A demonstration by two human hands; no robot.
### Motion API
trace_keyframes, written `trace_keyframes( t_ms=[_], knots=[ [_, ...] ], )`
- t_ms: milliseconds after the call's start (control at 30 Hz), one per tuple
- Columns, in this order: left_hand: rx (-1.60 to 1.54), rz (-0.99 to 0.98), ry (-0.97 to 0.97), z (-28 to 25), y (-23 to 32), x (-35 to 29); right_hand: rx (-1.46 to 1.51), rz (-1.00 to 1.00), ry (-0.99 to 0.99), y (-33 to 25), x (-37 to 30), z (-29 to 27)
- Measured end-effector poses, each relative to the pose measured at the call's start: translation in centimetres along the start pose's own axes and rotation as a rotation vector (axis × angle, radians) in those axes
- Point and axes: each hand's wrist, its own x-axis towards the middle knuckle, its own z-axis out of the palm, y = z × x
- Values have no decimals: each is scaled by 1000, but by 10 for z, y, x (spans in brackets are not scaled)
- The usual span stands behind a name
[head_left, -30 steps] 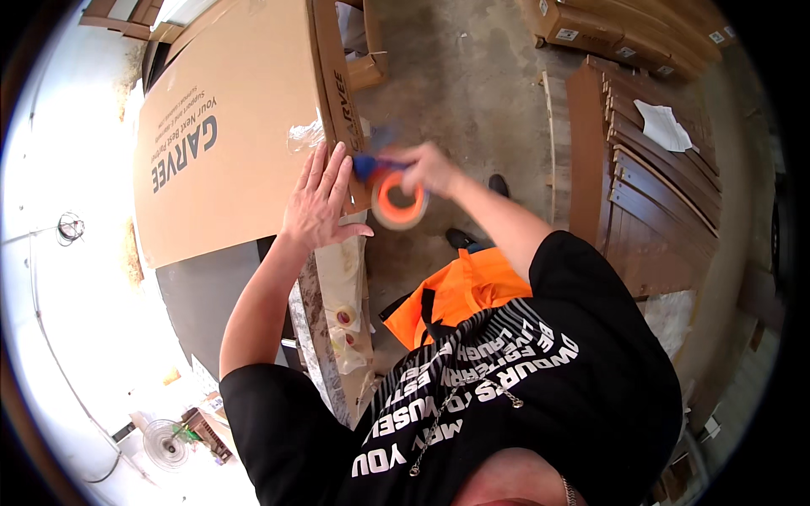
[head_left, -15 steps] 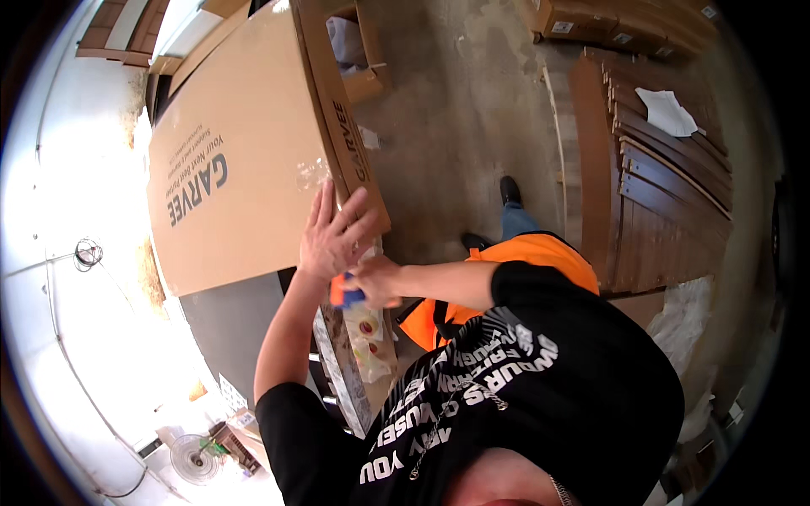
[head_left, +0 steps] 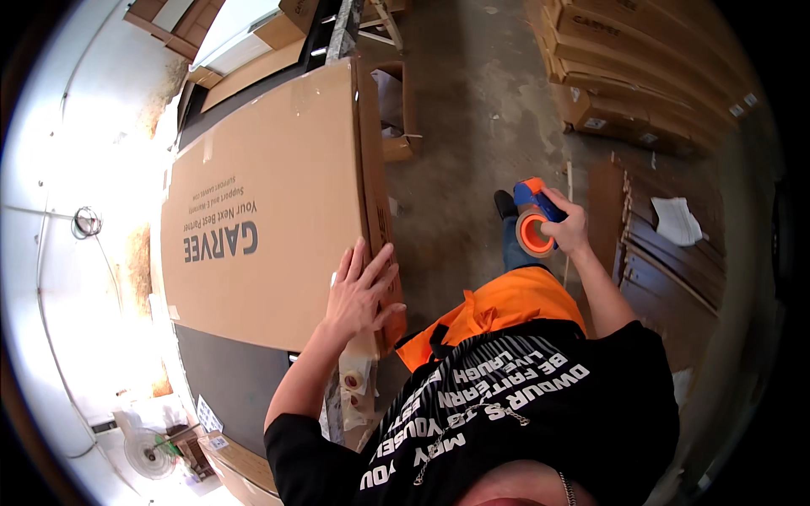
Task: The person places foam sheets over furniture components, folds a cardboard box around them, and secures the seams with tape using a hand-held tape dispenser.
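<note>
A large, flat brown cardboard box (head_left: 287, 152) lies on a dark work surface (head_left: 228, 354), with clear tape along its edges. My left hand (head_left: 363, 291) rests on the box's near right edge, fingers spread over the top and the thumb toward the side. It grips nothing. Away from the box, out over the floor to the right, my right hand (head_left: 569, 223) is wrapped round the handle of an orange and blue tape dispenser (head_left: 529, 192). A roll of tape (head_left: 535, 234) with an orange hub sits on the dispenser.
An open carton (head_left: 396, 139) stands on the floor beyond the box. Stacked brown boxes (head_left: 641, 84) fill the far right, and dark brown panels (head_left: 675, 278) with white paper (head_left: 677, 221) lie below them. A fan (head_left: 150, 454) is at lower left.
My right hand has carried the tape dispenser from the box edge out to the right. My left hand stays on the box's edge. The whole view has shifted, showing more of the far end.
</note>
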Motion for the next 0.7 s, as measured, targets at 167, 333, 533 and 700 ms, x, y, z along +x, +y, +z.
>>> trace_keyframes(
  t_ms=[167,333,533,700],
  knots=[
    [46,-228,14,-30,-79,140,151,-90,-83,57,120,46],
    [99,-512,343,-45,-169,271,335,62,-468,14,216,119],
    [104,-957,33,-61,-176,328,558,163,-811,-23,373,191],
    [69,-970,99,-59,-170,326,400,44,-1169,-105,496,298]
  ],
)
